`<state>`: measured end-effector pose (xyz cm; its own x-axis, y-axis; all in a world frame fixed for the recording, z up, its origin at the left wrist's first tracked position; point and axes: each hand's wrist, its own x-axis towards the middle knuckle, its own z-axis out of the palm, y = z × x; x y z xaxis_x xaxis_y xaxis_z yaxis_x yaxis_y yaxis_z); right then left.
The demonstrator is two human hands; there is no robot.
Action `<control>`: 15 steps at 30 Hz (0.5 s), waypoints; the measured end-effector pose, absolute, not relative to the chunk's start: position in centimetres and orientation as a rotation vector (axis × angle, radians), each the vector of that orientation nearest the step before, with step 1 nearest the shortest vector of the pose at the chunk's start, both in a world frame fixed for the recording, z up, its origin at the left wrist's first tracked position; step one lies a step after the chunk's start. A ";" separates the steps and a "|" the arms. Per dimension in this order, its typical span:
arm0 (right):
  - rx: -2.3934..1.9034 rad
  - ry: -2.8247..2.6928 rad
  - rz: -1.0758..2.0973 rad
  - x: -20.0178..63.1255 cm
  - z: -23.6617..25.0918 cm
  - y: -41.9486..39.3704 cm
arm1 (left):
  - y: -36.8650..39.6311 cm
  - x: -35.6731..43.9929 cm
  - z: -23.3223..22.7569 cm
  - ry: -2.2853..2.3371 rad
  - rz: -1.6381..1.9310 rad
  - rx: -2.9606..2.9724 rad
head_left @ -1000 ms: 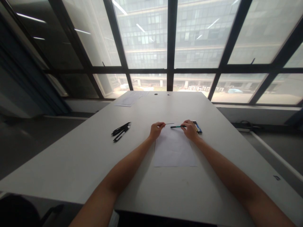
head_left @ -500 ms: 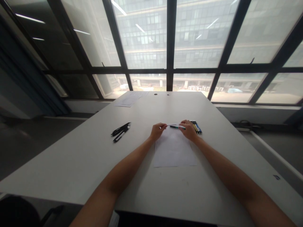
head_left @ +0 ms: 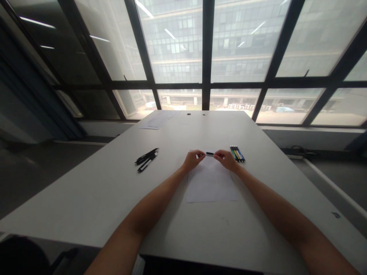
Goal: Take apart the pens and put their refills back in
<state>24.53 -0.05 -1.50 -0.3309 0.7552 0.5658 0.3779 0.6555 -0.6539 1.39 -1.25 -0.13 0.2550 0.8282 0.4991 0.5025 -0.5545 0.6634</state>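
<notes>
Both my hands meet over the far edge of a white sheet of paper (head_left: 211,183) on the white table (head_left: 94,198). My left hand (head_left: 192,160) pinches a thin refill, mostly hidden between the fingers. My right hand (head_left: 226,159) grips a green-and-black pen barrel (head_left: 210,154), of which only a short stretch shows between the two hands. The refill seems to sit inside the barrel. A small row of coloured pens (head_left: 237,153) lies just right of my right hand.
A bunch of black pens (head_left: 146,159) lies on the table to the left. Papers (head_left: 159,120) and two small dark discs (head_left: 188,114) sit at the table's far end, below the big windows. A dark chair back (head_left: 20,256) shows at bottom left.
My hands have come together: the thin refill in my left hand has gone into the pen barrel in my right hand. My right hand has moved left, away from the coloured pens.
</notes>
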 end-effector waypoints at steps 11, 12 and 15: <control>-0.951 -2.072 0.223 25.1 -1.5 0.4 | -0.4 1.2 -0.9 1.423 1.130 2.248; -0.962 -2.067 0.190 25.2 -1.5 0.5 | -0.3 1.2 -0.9 1.465 1.117 2.247; -0.993 -2.044 0.107 25.8 -1.6 0.8 | -0.2 1.2 -1.0 1.545 1.103 2.251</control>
